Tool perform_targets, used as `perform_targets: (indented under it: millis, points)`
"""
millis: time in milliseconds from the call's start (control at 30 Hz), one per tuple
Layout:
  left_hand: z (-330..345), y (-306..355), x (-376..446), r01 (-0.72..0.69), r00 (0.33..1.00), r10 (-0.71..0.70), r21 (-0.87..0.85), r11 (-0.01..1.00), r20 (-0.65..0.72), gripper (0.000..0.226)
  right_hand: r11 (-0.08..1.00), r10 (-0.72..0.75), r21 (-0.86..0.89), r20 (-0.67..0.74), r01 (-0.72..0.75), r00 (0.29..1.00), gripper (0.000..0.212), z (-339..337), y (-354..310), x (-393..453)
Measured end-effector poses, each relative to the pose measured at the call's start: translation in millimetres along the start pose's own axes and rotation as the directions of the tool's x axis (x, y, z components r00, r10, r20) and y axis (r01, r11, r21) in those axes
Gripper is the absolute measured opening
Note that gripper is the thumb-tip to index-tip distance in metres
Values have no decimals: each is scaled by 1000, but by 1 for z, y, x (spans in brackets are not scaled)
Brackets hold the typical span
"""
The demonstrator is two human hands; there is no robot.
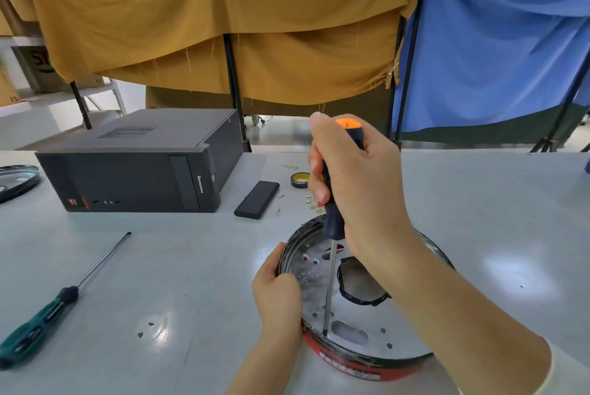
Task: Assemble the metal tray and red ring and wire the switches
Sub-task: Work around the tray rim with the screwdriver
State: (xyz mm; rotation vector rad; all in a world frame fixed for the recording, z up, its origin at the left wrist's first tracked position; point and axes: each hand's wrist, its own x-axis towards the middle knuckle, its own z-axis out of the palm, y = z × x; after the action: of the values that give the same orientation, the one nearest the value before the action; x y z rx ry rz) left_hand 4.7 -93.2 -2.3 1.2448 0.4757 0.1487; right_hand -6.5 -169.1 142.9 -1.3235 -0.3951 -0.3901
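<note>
Metal tray (367,327), seated in red ring (367,370) on the grey table (191,267): left hand (277,289) fingers curled over its left rim, right hand (351,177) gripping an orange-capped screwdriver (332,219) upright, tip on the tray's near edge.

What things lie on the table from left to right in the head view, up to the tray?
Green-handled screwdriver → black Lenovo computer case → black rectangular block → left hand gripping the metal tray on the red ring.
</note>
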Motion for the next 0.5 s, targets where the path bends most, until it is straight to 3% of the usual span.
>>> perform_targets:
  millis: [100,200,267,333,400,500]
  points:
    - [0,0,0,-21,1000,21,17,1000,13,72,995,103,-39,344,-96,933,31,-7,-7,11]
    - [0,-2,3,-36,999,35,29,999,41,71,965,201,-13,682,-263,703,14,-15,-13,22]
    - [0,-3,5,-40,998,39,30,999,41,70,945,186,31,766,-325,616,11,-17,-14,25]
    - [0,-3,5,-42,999,41,15,999,35,71,930,194,62,756,-363,625,20,-13,-12,23]
    - [1,-3,5,-37,999,37,-1,999,19,71,928,226,78,658,-364,718,29,-8,-9,20]
    - [1,-2,2,-28,1000,27,-25,999,-9,70,965,185,89,440,-248,879,36,-3,-4,14]
